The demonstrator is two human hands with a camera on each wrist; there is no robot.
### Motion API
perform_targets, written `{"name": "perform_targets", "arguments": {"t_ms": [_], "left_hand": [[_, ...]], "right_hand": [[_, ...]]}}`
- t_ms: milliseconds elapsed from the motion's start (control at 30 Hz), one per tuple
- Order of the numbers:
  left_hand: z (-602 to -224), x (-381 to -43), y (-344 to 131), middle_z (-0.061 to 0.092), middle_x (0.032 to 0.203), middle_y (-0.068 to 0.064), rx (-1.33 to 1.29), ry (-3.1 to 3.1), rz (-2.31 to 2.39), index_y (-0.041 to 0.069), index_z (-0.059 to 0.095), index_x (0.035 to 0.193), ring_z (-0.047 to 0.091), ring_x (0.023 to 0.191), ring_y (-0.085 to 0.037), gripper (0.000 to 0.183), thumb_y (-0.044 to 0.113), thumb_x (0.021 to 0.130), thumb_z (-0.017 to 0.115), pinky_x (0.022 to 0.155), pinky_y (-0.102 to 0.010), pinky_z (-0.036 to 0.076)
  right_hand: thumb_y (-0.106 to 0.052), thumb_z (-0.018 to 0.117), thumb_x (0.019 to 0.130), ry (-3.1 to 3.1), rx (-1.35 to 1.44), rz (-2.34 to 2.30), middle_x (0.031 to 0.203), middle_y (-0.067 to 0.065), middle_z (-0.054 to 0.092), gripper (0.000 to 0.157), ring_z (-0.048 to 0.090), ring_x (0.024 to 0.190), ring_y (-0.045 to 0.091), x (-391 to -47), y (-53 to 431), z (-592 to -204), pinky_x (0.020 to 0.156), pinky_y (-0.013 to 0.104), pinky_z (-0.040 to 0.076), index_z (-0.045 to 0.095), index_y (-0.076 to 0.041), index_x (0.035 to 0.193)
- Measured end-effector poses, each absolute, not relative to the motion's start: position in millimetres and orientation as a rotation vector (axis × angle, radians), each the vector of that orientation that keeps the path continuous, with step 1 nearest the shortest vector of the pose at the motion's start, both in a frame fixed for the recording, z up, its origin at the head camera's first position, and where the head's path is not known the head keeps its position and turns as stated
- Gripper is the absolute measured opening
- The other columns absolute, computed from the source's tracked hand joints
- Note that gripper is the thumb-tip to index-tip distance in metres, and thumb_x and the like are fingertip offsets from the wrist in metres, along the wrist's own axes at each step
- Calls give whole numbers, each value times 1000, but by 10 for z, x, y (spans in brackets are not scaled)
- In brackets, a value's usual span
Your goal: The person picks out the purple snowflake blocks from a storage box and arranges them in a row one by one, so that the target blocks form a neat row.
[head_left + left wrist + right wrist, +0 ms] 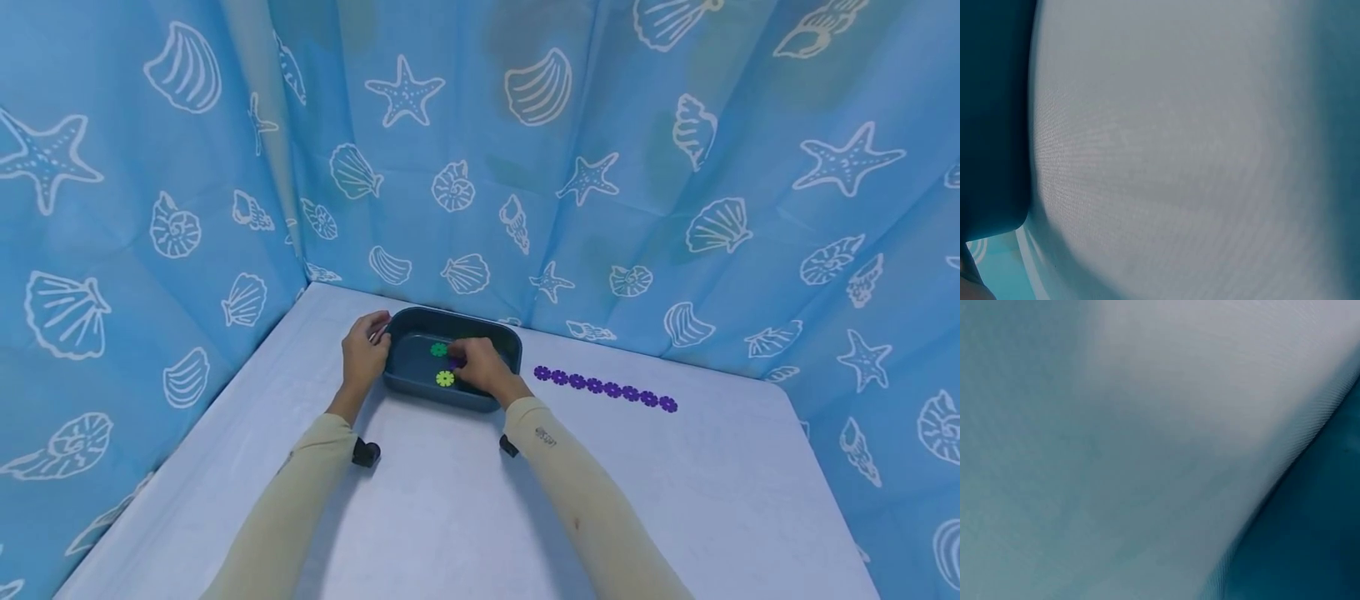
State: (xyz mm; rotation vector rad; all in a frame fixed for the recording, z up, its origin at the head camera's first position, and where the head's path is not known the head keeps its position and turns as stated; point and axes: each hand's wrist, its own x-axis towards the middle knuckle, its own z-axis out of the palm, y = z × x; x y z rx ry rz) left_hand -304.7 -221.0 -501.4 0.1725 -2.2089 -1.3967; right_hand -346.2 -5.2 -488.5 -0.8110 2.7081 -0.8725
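Note:
A dark blue-grey rectangular basin (420,390) stands on the table in the head view. My left hand (364,354) grips its left end, thumb and fingers at the rim. Inside the basin, my right hand (483,367) pinches a purple flower-shaped disc (454,363), mostly hidden by the fingers. Near those fingertips lie a green flower-shaped disc (438,350) and a yellow-green one (445,378). The left wrist view shows the basin's outer wall (991,112) and a bit of a finger (972,289). Only the basin wall (1310,525) and tablecloth appear in the right wrist view.
To the right of the basin, several purple flower-shaped discs (595,386) form a slanting row on the white-covered table (442,508). A blue curtain (480,150) with white shell prints hangs behind and along the sides. Black wrist cameras (366,452) hang below the sleeves.

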Motion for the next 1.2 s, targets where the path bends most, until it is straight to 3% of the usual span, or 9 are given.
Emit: {"name": "perform_targets", "arguments": {"t_ms": [367, 500, 633, 900, 1200], "left_hand": [[-4998, -3055, -2215, 59, 125, -13, 176, -2212, -1384, 2, 60, 127, 57, 121, -21, 35, -5, 92, 59, 102, -27, 48], [-4993, -3055, -2210, 59, 126, -13, 182, -2213, -1384, 2, 60, 126, 57, 122, -21, 35, -5, 92, 59, 102, -26, 47], [-5000, -3054, -2205, 58, 126, -13, 186, -2212, -1394, 2, 59, 127, 57, 122, -22, 35, -5, 92, 59, 103, -27, 47], [-5043, -3070, -2193, 59, 126, -12, 187, -2218, -1406, 3, 59, 127, 57, 122, -21, 35, -4, 92, 59, 101, -26, 48], [-5022, -3055, -2208, 59, 125, -13, 186, -2205, -1398, 2, 60, 126, 57, 121, -22, 36, -6, 91, 59, 102, -27, 48]], "right_hand": [[-5, 70, 88, 2691, -748, -1017, 122, 8, 65, 44, 62, 111, 19, -3475, -60, -4892, 98, 33, 52, 60, -4, 131], [-7, 71, 88, 2684, -729, -1058, 122, 9, 65, 46, 65, 98, 18, -3455, -60, -4874, 80, 26, 60, 59, -6, 133], [-9, 71, 88, 2666, -734, -1112, 120, 11, 64, 48, 66, 91, 19, -3429, -55, -4868, 64, 20, 60, 58, -6, 134], [-16, 74, 86, 2702, -830, -1217, 121, 4, 66, 48, 64, 108, 20, -3401, 16, -4835, 95, 34, 54, 61, -8, 132], [-8, 76, 83, 2697, -1062, -1382, 116, 6, 69, 44, 66, 103, 20, -3404, 189, -4548, 93, 36, 55, 65, -1, 125]]}}
